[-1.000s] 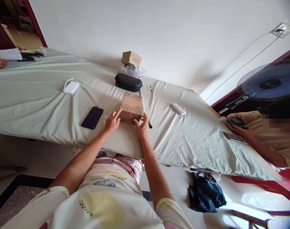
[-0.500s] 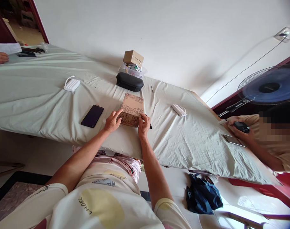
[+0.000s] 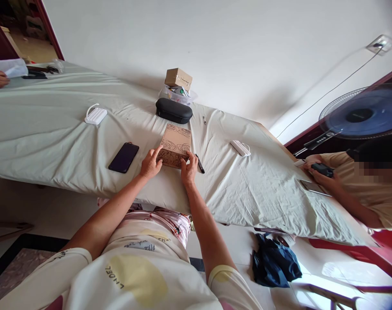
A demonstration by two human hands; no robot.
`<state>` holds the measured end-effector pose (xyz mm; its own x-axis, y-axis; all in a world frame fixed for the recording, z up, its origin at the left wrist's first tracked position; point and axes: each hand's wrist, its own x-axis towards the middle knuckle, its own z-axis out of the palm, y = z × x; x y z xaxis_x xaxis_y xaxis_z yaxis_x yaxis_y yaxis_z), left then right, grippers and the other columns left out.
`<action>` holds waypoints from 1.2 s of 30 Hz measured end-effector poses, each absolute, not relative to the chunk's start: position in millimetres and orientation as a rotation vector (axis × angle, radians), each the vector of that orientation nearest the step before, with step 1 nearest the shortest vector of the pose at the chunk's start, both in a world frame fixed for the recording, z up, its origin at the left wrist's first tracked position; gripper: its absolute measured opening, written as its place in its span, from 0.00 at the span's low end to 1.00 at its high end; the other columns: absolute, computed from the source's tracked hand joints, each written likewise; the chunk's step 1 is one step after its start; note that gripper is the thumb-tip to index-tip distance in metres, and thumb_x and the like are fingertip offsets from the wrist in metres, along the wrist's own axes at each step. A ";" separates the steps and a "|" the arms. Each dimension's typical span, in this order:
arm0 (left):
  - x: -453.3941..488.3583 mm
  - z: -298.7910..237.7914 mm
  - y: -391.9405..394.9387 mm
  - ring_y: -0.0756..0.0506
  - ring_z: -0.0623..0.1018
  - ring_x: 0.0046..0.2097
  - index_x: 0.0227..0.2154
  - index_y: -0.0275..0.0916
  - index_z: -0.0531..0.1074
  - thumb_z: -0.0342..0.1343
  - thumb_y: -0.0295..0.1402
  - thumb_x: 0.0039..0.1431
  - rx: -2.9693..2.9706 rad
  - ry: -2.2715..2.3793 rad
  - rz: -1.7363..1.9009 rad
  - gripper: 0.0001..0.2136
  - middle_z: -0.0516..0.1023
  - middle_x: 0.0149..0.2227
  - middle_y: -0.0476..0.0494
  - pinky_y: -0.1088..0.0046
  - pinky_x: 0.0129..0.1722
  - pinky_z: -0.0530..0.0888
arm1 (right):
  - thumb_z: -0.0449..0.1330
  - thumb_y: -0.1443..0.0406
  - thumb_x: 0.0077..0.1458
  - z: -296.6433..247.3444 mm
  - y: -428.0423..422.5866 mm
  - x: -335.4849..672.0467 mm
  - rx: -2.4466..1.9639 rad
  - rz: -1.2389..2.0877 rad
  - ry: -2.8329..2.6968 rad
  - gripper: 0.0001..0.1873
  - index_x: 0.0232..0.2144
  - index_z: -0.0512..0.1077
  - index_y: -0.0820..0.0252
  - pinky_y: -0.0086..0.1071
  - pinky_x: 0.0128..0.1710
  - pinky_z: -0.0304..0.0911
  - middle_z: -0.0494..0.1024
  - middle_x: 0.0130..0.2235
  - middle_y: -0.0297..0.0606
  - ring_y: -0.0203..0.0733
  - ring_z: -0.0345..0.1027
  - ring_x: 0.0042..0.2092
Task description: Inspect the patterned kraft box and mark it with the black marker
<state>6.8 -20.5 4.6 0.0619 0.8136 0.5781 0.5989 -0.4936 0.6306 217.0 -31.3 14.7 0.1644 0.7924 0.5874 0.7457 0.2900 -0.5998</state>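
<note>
A brown cardboard box with dark swirl drawings (image 3: 176,142) lies on the pale sheet-covered table (image 3: 54,137) in front of me. My left hand (image 3: 150,162) rests against its near left corner, fingers stretched onto the box. My right hand (image 3: 189,167) touches the near right corner, fingers curled against the side. A black pen (image 3: 200,164) lies just right of my right hand.
A black phone (image 3: 124,157) lies left of the box. A black case (image 3: 174,110), a clear tub with a small carton (image 3: 178,79), and two white devices (image 3: 95,115) (image 3: 241,147) sit further off. Another person (image 3: 360,181) sits at the right holding a dark object; a fan (image 3: 360,114) spins behind.
My right hand moved from beside the box onto its near right corner, fingers closing against it. The left hand stayed at the left corner. The box shifted slightly.
</note>
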 end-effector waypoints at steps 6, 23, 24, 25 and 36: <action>5.8 4.1 -17.5 0.37 0.78 0.54 0.69 0.44 0.61 0.55 0.28 0.61 2.102 1.463 1.434 0.32 0.74 0.57 0.35 0.63 0.50 0.79 | 0.56 0.62 0.64 0.9 -21.1 220.8 -1.436 0.179 -1.552 0.35 0.71 0.55 0.53 0.44 0.55 0.72 0.70 0.63 0.49 0.50 0.69 0.60; -121.6 45.7 -47.0 0.27 0.73 0.62 0.56 0.31 0.75 0.52 0.39 0.63 1.660 2.376 1.279 0.23 0.77 0.57 0.22 0.45 0.61 0.69 | 0.50 0.77 0.50 -18.6 -10.2 225.4 -1.515 0.273 -1.563 0.37 0.63 0.67 0.59 0.42 0.55 0.73 0.81 0.51 0.47 0.46 0.76 0.50; -127.0 47.2 -47.9 0.24 0.73 0.61 0.53 0.30 0.77 0.51 0.42 0.65 1.636 2.464 1.123 0.23 0.77 0.57 0.19 0.41 0.60 0.69 | 0.50 0.76 0.51 -18.5 -9.6 225.6 -1.518 0.270 -1.545 0.36 0.63 0.67 0.59 0.41 0.54 0.73 0.81 0.50 0.46 0.46 0.76 0.50; -130.0 47.5 -49.1 0.22 0.72 0.61 0.50 0.29 0.79 0.50 0.43 0.66 1.625 2.522 0.976 0.23 0.77 0.56 0.18 0.38 0.59 0.68 | 0.50 0.76 0.52 -18.2 -9.3 225.8 -1.523 0.263 -1.528 0.36 0.63 0.67 0.60 0.41 0.53 0.72 0.81 0.50 0.47 0.46 0.76 0.49; -117.3 38.1 -45.9 0.19 0.64 0.68 0.47 0.32 0.80 0.48 0.45 0.68 1.658 2.465 0.669 0.22 0.75 0.59 0.16 0.29 0.62 0.60 | 0.50 0.75 0.55 -4.4 -18.7 226.4 -1.571 0.290 -1.454 0.34 0.64 0.67 0.64 0.40 0.53 0.70 0.80 0.51 0.49 0.46 0.75 0.48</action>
